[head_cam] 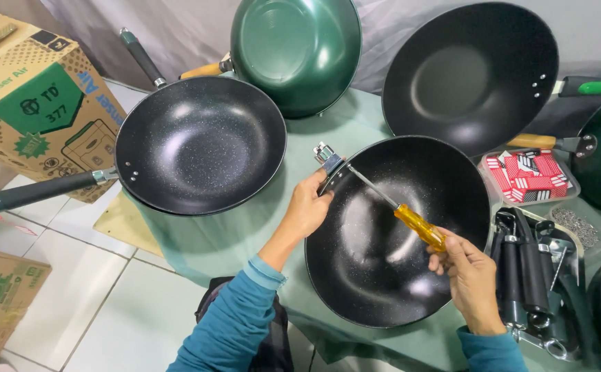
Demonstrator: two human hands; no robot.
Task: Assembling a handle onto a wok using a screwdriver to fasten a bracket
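In the head view, a black speckled wok [397, 234] is seen at the lower centre of the frame, resting on a worktop [245, 241] covered with pale green cloth. The left hand [307, 207] is closed around the wok's rim at its upper left edge, just below a small metal bracket [326, 156] that sticks up from the rim. The right hand [469, 275], at the lower right, is wrapped around the amber handle of a screwdriver [411, 220]; its steel shaft is laid across the inside of the wok and its tip is brought to the bracket. A second black speckled wok [200, 141] with a dark grey handle is placed at the centre left, just beside the first. A green wok [297, 52] with a wooden handle is propped at the top centre, and a plain black wok [469, 72] is tilted at the upper right. A cardboard box [32, 103] with green print is seen at the upper left. At the right edge, a clear tray of red and white packets [528, 176] is set above a tray of loose black handles [528, 269]. Teal sleeves are worn on both arms.
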